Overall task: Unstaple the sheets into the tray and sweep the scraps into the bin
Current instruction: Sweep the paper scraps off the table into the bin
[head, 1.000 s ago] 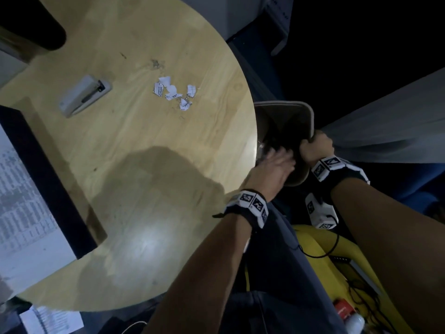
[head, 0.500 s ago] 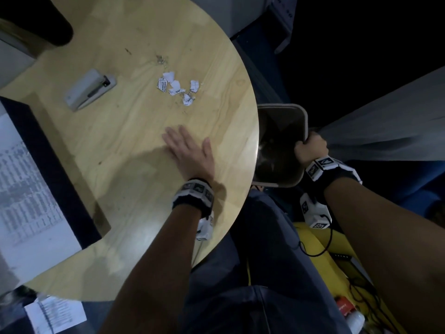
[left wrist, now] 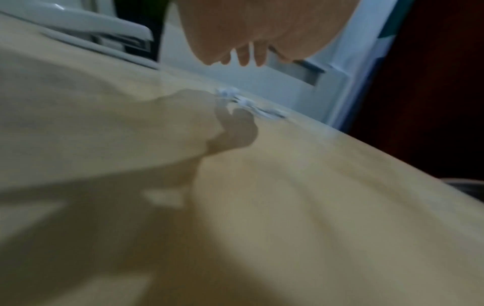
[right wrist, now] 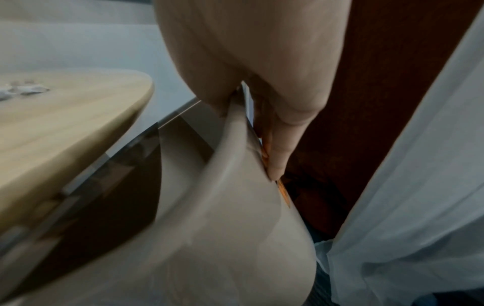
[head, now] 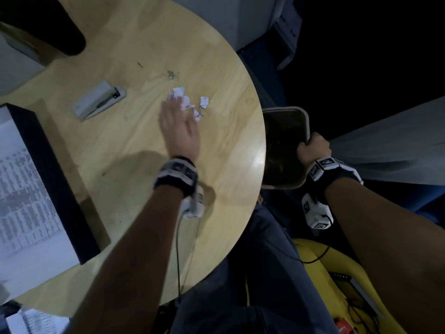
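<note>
1. Head view: the left hand (head: 181, 131) lay flat over the round wooden table (head: 134, 179), fingers straight, tips at the near edge of the paper scraps (head: 190, 102); it held nothing. Motion blur made it unclear whether the fingertips touched the scraps.
2. Left wrist view showed what the head view didn't: the left hand (left wrist: 259, 31) sat above the tabletop w/ a gap under it, fingertips pointing down, its shadow falling on the wood just short of the scraps (left wrist: 248, 102).
3. Scraps: small white bits in a loose cluster near the table's far right edge. A few tiny metal bits, prob. staples (head: 172, 75), lay just beyond them; too small to be sure.
4. The right hand (head: 313, 149) gripped the rim of the bin (head: 304, 116), held just beside the table edge w/ its opening facing up.
5. Right wrist view added the grip detail: the right hand (right wrist: 251, 68) had its fingers (right wrist: 279, 153) curled down the outer wall of the bin (right wrist: 235, 238). It also showed the bin rim below tabletop level, and a pale curtain (right wrist: 419, 186) at right.
6. Only the head view showed the stapler (head: 99, 100) left of the scraps, apart from them, and the black tray (head: 48, 165) at the table's left edge w/ printed sheets (head: 21, 203) in it.
</note>
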